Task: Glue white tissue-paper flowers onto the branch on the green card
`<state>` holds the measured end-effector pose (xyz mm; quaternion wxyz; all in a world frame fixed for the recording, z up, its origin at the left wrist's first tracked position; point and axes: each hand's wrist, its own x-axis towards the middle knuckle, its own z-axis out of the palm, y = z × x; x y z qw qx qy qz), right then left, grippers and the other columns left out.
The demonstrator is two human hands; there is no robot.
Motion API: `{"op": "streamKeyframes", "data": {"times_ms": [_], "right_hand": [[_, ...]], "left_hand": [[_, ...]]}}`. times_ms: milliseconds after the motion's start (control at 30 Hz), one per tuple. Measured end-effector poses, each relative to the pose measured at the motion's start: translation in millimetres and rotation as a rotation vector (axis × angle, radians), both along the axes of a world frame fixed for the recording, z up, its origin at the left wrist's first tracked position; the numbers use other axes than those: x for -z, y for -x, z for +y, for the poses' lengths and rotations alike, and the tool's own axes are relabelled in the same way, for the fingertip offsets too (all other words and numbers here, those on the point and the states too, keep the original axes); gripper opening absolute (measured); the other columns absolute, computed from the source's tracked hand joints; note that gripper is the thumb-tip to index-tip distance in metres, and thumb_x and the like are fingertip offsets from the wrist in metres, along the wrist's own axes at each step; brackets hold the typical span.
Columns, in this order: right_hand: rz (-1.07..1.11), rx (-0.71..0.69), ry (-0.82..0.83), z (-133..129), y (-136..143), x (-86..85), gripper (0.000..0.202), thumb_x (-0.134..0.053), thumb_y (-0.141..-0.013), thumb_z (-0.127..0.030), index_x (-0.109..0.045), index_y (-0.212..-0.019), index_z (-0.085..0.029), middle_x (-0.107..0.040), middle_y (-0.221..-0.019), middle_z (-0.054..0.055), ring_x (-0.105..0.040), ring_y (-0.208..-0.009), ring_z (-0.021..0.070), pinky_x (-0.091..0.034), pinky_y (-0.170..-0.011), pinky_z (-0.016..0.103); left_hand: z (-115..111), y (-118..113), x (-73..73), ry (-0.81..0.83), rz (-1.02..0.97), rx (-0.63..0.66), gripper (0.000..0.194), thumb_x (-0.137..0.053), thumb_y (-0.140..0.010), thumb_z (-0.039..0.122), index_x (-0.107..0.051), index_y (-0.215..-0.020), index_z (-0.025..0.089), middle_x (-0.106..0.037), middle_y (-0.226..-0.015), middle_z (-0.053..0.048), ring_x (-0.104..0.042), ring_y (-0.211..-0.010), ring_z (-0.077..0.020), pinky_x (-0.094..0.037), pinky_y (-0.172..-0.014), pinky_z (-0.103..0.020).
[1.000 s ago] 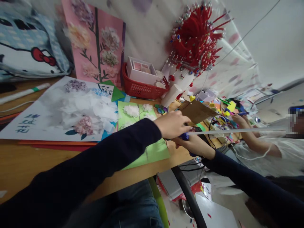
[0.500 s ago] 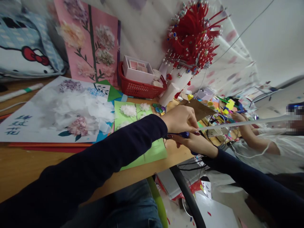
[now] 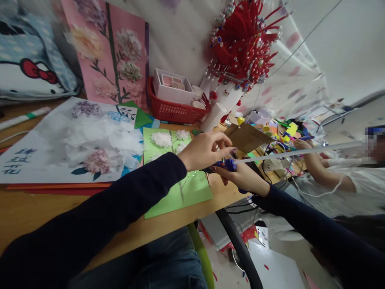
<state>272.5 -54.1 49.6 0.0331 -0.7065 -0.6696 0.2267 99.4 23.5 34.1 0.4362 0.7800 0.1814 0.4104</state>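
My right hand (image 3: 248, 178) is wrapped round a blue glue gun (image 3: 230, 164). A long translucent glue stick (image 3: 288, 153) runs out of the gun's back end toward the right. My left hand (image 3: 204, 149) hovers just above and left of the gun, fingers loosely bent and apart, holding nothing that I can see. Below it lies a green sheet (image 3: 192, 192) with white paper flowers (image 3: 161, 139) and a drawn stem. The gun's nozzle end is partly hidden by my left hand.
A white sheet with tissue flowers (image 3: 57, 160) lies to the left. Behind stand a red basket (image 3: 177, 110), a white roll (image 3: 214, 116) and a red beaded bunch (image 3: 240, 52). Cardboard (image 3: 248, 136) and cables are to the right, where another person's arm (image 3: 315, 164) reaches in.
My left hand has let go of the glue stick at the back of the gun and moved left, its fingers spreading. My right hand still holds the gun, nearly in place.
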Motion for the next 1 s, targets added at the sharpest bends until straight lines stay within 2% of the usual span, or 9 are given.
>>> {"op": "streamKeyframes", "data": {"times_ms": [100, 233, 333, 400, 500, 567, 667, 767, 1000], "right_hand": [[0.023, 0.048, 0.067, -1.4, -1.2, 5.7, 0.058, -0.047, -0.084, -0.066, -0.051, -0.05, -0.019, -0.056, -0.047, 0.001, -0.051, -0.047, 0.0114, -0.037, -0.045, 0.023], [0.06, 0.145, 0.06, -3.7, -4.2, 9.7, 0.053, -0.053, -0.08, -0.069, -0.052, -0.06, -0.02, -0.05, -0.044, -0.003, -0.046, -0.04, 0.0096, -0.033, -0.039, 0.022], [0.061, 0.118, 0.052, -3.4, -6.6, 8.0, 0.055, -0.051, -0.081, -0.068, -0.052, -0.056, -0.019, -0.05, -0.044, -0.002, -0.047, -0.042, 0.0098, -0.035, -0.041, 0.022], [0.057, 0.075, 0.047, -2.3, -7.0, 6.3, 0.058, -0.049, -0.083, -0.068, -0.054, -0.052, -0.019, -0.055, -0.048, 0.001, -0.048, -0.045, 0.0099, -0.036, -0.042, 0.022], [0.09, 0.063, 0.03, 0.1, -5.9, 6.0, 0.057, -0.048, -0.084, -0.067, -0.061, -0.057, -0.018, -0.062, -0.057, 0.003, -0.048, -0.046, 0.0094, -0.036, -0.04, 0.021], [0.1, 0.078, 0.024, 1.6, -4.7, 8.1, 0.058, -0.048, -0.083, -0.068, -0.058, -0.054, -0.018, -0.061, -0.054, 0.003, -0.047, -0.044, 0.0092, -0.035, -0.038, 0.021], [0.089, 0.128, 0.008, 2.6, -4.1, 12.6, 0.056, -0.05, -0.081, -0.068, -0.054, -0.055, -0.019, -0.051, -0.045, -0.001, -0.045, -0.041, 0.0091, -0.033, -0.036, 0.021], [0.089, 0.175, 0.008, 1.7, -5.2, 15.7, 0.05, -0.054, -0.079, -0.067, -0.059, -0.065, -0.02, -0.047, -0.044, -0.004, -0.042, -0.038, 0.0087, -0.029, -0.034, 0.02], [0.034, 0.068, 0.014, -2.2, -6.3, 12.1, 0.057, -0.048, -0.082, -0.069, -0.064, -0.062, -0.018, -0.059, -0.053, 0.003, -0.047, -0.043, 0.01, -0.034, -0.036, 0.022]], "left_hand": [[-1.7, 32.6, 19.8, -0.017, 0.106, -0.116, 0.014, -0.056, -0.086, 0.023, -0.066, -0.092, 0.015, -0.065, -0.078, -0.001, -0.053, -0.061, -0.01, -0.04, -0.059, -0.023], [-7.5, 67.0, 54.7, 0.096, 0.277, -0.141, 0.018, -0.052, -0.085, 0.028, -0.066, -0.089, 0.017, -0.061, -0.065, 0.001, -0.051, -0.056, -0.0107, -0.036, -0.053, -0.022], [-14.0, 77.5, 74.7, 0.157, 0.368, -0.095, 0.019, -0.055, -0.081, 0.032, -0.066, -0.079, 0.017, -0.058, -0.059, 0.002, -0.048, -0.053, -0.0103, -0.034, -0.051, -0.022], [-18.5, 78.9, 82.1, 0.14, 0.401, -0.033, 0.022, -0.056, -0.079, 0.033, -0.062, -0.065, 0.016, -0.055, -0.055, 0.002, -0.046, -0.051, -0.0095, -0.032, -0.051, -0.022], [-23.3, 78.3, 86.2, 0.068, 0.437, 0.034, 0.033, -0.054, -0.078, 0.032, -0.046, -0.05, 0.017, -0.047, -0.049, 0.003, -0.04, -0.048, -0.008, -0.029, -0.051, -0.022], [-24.8, 78.3, 86.6, 0.048, 0.465, 0.056, 0.036, -0.053, -0.078, 0.031, -0.04, -0.047, 0.017, -0.043, -0.047, 0.004, -0.037, -0.048, -0.0078, -0.027, -0.05, -0.024], [-24.8, 79.7, 86.6, 0.051, 0.496, 0.071, 0.035, -0.054, -0.077, 0.03, -0.039, -0.048, 0.018, -0.044, -0.048, 0.003, -0.037, -0.048, -0.0086, -0.026, -0.051, -0.025], [-24.1, 81.3, 86.6, 0.056, 0.509, 0.075, 0.032, -0.054, -0.075, 0.03, -0.039, -0.049, 0.018, -0.045, -0.05, 0.003, -0.04, -0.05, -0.0095, -0.027, -0.052, -0.026], [-25.4, 82.1, 88.6, 0.041, 0.521, 0.078, 0.03, -0.054, -0.075, 0.03, -0.042, -0.051, 0.018, -0.049, -0.053, 0.003, -0.043, -0.052, -0.0094, -0.03, -0.055, -0.025]]}}
